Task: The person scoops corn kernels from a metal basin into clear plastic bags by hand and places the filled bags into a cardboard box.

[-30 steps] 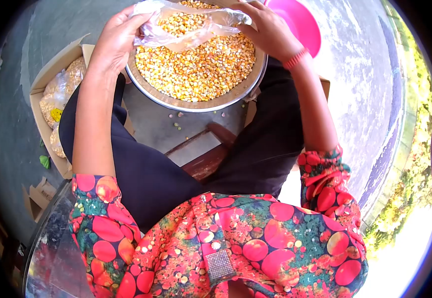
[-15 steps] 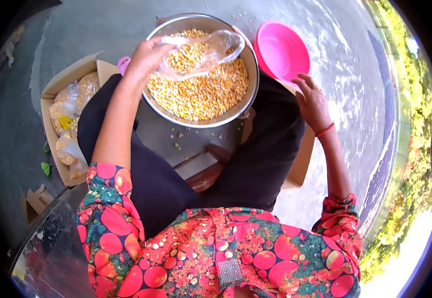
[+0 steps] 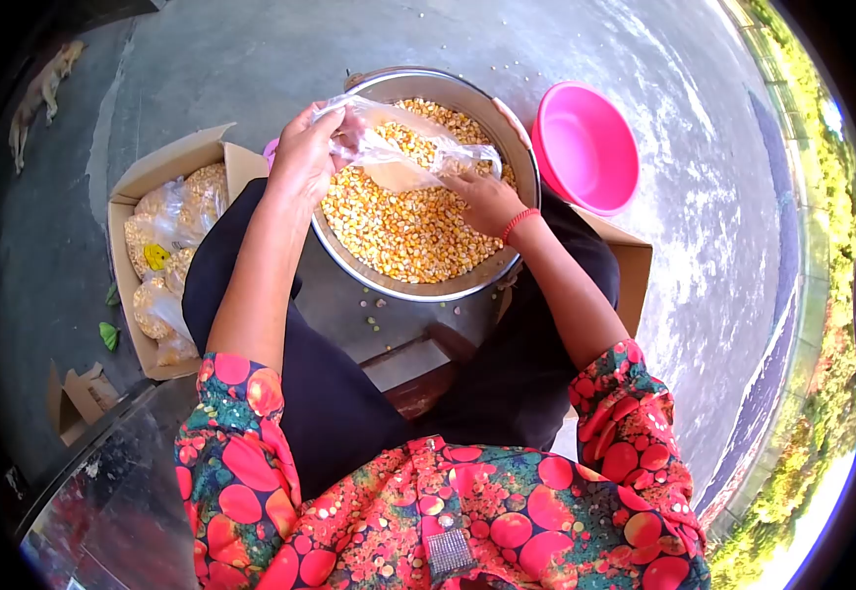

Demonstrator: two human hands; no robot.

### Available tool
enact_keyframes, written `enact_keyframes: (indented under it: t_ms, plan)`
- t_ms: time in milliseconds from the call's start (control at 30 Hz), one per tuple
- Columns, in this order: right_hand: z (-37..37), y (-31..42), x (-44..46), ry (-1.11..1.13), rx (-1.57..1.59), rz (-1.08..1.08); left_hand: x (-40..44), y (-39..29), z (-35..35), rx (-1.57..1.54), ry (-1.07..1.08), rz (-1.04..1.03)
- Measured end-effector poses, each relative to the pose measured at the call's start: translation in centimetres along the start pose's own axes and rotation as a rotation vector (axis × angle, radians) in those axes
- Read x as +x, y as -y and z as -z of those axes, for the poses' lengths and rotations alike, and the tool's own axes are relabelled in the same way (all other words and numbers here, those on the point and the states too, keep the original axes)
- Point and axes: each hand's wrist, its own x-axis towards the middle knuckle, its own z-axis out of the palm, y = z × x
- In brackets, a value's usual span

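Note:
A clear plastic bag [image 3: 389,147] is spread over the upper part of a metal pot [image 3: 524,236] filled with yellow corn kernels [image 3: 398,231]. My left hand [image 3: 308,157] pinches the bag's left end above the pot's rim. At the bag's lower right edge is my right hand [image 3: 495,205], low over the kernels, with its fingers closed on the plastic; the fingertips are partly hidden. Kernels show through the thin film, and I cannot tell whether any are inside the bag.
A pink basin [image 3: 585,147] stands right of the pot. On the left, a cardboard box [image 3: 128,197] holds several filled bags [image 3: 157,305]. Another box [image 3: 635,280] is beside my right leg. A dog [image 3: 44,93] lies at far left. Stray kernels dot the floor.
My right hand has moved left from beside the pink basin to the bag's edge over the pot. My left hand still holds the bag. The view has shifted, so the scene sits lower.

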Motion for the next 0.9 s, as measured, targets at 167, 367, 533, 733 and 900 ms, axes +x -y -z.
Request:
enact_keyframes:
  t_ms: [167,367,533,733,900]
  plan:
    - [0.3,-1.0,0.8,-0.274,0.188,-0.131,-0.1,0.0,-0.8,-0.025,-0.058,-0.058]
    - [2.7,-2.0,1.5,-0.666,0.234,-0.123,-0.6,0.8,-1.5,0.511,0.050,-0.094]
    - [5.5,-0.5,0.7,-0.766,0.535,-0.105,-0.2,1.3,-1.2,0.438,0.008,-0.030]
    - [3.2,-2.7,0.3,-0.130,0.215,-0.235,0.1,0.9,-1.7,0.180,-0.206,-0.118]
    - [-2.8,-1.5,1.0,-0.004,-0.015,-0.243,0.0,0.9,-1.8,0.204,-0.128,-0.088]
